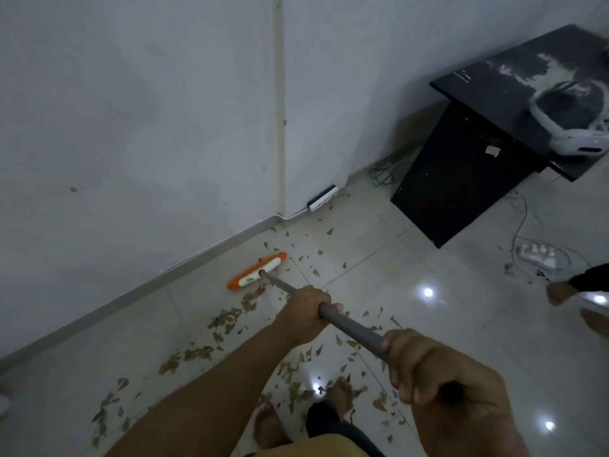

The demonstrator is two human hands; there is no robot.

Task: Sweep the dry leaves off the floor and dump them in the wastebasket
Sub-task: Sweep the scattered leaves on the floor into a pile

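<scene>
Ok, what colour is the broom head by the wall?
Orange with a white centre panel, clearest in the head view.

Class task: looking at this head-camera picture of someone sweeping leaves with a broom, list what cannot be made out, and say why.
- Wastebasket: nowhere in the head view.
- Broom bristles: hidden under the orange broom head.
- Handle's top end: wrapped by the right hand.
- Second person's foot: cut off by the right edge.
- White object on black table: blurred, unidentifiable.
</scene>
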